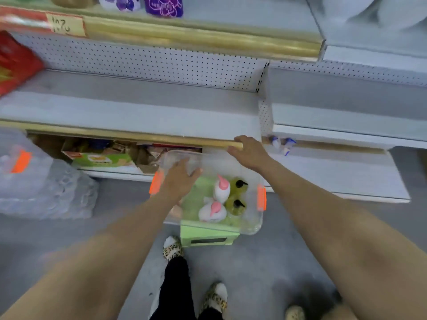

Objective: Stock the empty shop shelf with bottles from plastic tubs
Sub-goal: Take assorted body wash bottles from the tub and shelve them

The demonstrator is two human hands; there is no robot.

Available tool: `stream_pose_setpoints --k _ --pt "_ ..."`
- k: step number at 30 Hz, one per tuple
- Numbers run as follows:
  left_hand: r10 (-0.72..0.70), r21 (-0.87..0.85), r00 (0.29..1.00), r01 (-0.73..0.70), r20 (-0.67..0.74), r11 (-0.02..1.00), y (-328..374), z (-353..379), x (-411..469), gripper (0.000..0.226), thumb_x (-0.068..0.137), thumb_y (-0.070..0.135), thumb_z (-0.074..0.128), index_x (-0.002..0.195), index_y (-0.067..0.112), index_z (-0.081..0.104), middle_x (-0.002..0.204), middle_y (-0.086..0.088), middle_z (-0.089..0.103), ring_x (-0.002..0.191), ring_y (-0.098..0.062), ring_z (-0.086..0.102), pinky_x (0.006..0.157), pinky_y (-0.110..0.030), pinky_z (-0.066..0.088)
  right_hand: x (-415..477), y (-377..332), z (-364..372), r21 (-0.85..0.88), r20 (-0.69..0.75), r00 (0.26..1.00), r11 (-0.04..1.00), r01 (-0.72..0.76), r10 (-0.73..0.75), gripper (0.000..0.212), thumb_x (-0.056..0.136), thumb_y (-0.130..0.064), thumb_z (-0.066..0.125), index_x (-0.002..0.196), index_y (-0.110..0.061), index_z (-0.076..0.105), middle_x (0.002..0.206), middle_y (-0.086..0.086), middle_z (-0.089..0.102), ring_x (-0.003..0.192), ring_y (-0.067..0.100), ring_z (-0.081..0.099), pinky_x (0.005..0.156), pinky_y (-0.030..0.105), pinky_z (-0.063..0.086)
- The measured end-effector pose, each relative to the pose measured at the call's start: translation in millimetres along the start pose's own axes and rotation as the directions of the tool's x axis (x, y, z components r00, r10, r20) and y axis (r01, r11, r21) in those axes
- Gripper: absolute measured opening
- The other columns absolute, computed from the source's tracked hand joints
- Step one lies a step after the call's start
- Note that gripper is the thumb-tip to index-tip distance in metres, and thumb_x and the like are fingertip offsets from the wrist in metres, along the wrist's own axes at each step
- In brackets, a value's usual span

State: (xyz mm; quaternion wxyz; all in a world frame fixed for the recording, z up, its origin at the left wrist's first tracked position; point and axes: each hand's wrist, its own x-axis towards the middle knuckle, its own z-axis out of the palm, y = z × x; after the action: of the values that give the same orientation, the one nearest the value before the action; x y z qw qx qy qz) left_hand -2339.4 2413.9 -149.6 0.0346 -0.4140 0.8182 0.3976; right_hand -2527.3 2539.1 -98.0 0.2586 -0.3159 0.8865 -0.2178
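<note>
A clear plastic tub [250,224] with orange latches sits on a green stool [208,239] below the bare grey shelf [129,112]. Inside stand two white bottles with pink caps [220,189] and two yellow-green bottles with black pumps [236,205]. My left hand [179,179] reaches over the tub's left rim, fingers loosely spread, holding nothing. My right hand [248,150] rests on the shelf's gold front edge above the tub, fingers curled over it.
Another clear tub [41,181] with an orange latch stands on the floor at left. Boxes [101,158] fill the lower shelf. Spray bottles [282,144] lie at right under the neighbouring shelf. A red pack [16,63] sits at the shelf's far left. My feet are below the stool.
</note>
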Motion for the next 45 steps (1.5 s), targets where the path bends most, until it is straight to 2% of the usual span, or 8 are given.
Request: stream_pose_setpoints --k 6,12,16,22,26,32,37,45 --pt "-0.001 -0.037 0.947 0.013 0.322 0.999 -45.3 75.3 3.6 0.078 0.086 0.057 0.063 0.148 0.016 0.039 0.152 -0.004 0.042 0.138 -0.022 0.04 0.106 -0.027 0.03 15.9 58.2 87.3 0.063 0.167 0.969 0.979 -0.194 0.181 0.065 0.092 -0.055 0.059 0.142 -0.015 0.049 0.147 0.006 0.049 0.13 0.024 0.05 0.099 0.029 0.036" --pt "-0.016 -0.045 0.9 0.04 0.436 0.998 -63.0 127.7 14.8 0.075 0.076 0.043 0.079 0.139 0.017 0.048 0.138 -0.003 0.055 0.124 -0.022 0.052 0.087 -0.021 0.033 28.2 101.8 149.2 0.175 0.184 0.94 0.931 -0.32 0.288 0.061 0.088 -0.046 0.07 0.136 -0.013 0.055 0.135 0.005 0.058 0.123 0.024 0.055 0.091 0.027 0.039" --pt "0.019 -0.034 0.911 -0.005 0.412 0.999 -70.3 142.0 23.4 0.08 0.068 0.038 0.086 0.135 0.017 0.049 0.132 0.0 0.056 0.117 -0.019 0.053 0.084 -0.02 0.03 27.5 114.7 175.0 0.302 0.111 0.936 0.886 -0.352 0.335 0.058 0.08 -0.041 0.079 0.129 -0.019 0.058 0.123 -0.001 0.065 0.11 0.02 0.061 0.093 0.033 0.046" --pt "0.115 -0.197 0.962 -0.067 0.247 0.978 -75.5 146.8 31.5 0.041 0.084 0.026 0.072 0.123 0.021 0.06 0.112 0.012 0.065 0.099 -0.006 0.059 0.077 -0.011 0.038 32.0 120.6 191.4 0.449 0.001 0.948 0.847 -0.285 0.318 0.049 0.071 -0.042 0.082 0.117 -0.039 0.066 0.112 -0.021 0.068 0.107 0.005 0.063 0.098 0.036 0.051" --pt "0.102 -0.285 0.966 -0.031 0.237 0.958 -77.6 139.6 43.8 0.036 0.088 0.024 0.069 0.124 0.024 0.062 0.112 0.016 0.063 0.098 0.004 0.054 0.079 0.0 0.035 35.9 116.5 198.0 0.485 -0.001 0.941 0.823 -0.296 0.339 0.048 0.064 -0.046 0.084 0.107 -0.053 0.064 0.11 -0.023 0.067 0.104 0.004 0.063 0.093 0.037 0.054" --pt "0.101 -0.261 0.952 -0.023 0.29 0.965 -80.7 133.5 59.0 0.036 0.094 0.029 0.061 0.129 0.023 0.058 0.115 0.004 0.063 0.099 -0.01 0.055 0.072 -0.006 0.036 39.7 110.3 199.1 0.555 -0.049 0.924 0.779 -0.291 0.38 0.037 0.075 -0.026 0.084 0.102 -0.033 0.06 0.091 -0.018 0.066 0.084 0.001 0.062 0.076 0.022 0.051" --pt "0.064 -0.294 0.952 0.028 0.299 0.955 -74.8 116.2 58.7 0.034 0.095 0.032 0.06 0.128 0.022 0.059 0.112 0.002 0.065 0.103 -0.017 0.059 0.082 -0.026 0.043 40.0 106.4 171.6 0.574 -0.088 0.934 0.784 -0.237 0.347 0.026 0.08 -0.016 0.079 0.104 -0.016 0.07 0.092 -0.002 0.071 0.084 0.014 0.064 0.076 0.022 0.05" --pt "0.0 -0.352 0.994 0.04 0.111 0.935 -39.2 60.8 31.2 0.032 0.092 0.035 0.062 0.123 0.027 0.065 0.114 0.0 0.069 0.103 -0.016 0.059 0.083 -0.024 0.04 26.9 68.3 94.1 0.581 -0.111 0.965 0.804 -0.129 0.236 0.028 0.078 -0.022 0.08 0.1 -0.028 0.064 0.096 -0.002 0.075 0.088 0.014 0.07 0.077 0.029 0.055"
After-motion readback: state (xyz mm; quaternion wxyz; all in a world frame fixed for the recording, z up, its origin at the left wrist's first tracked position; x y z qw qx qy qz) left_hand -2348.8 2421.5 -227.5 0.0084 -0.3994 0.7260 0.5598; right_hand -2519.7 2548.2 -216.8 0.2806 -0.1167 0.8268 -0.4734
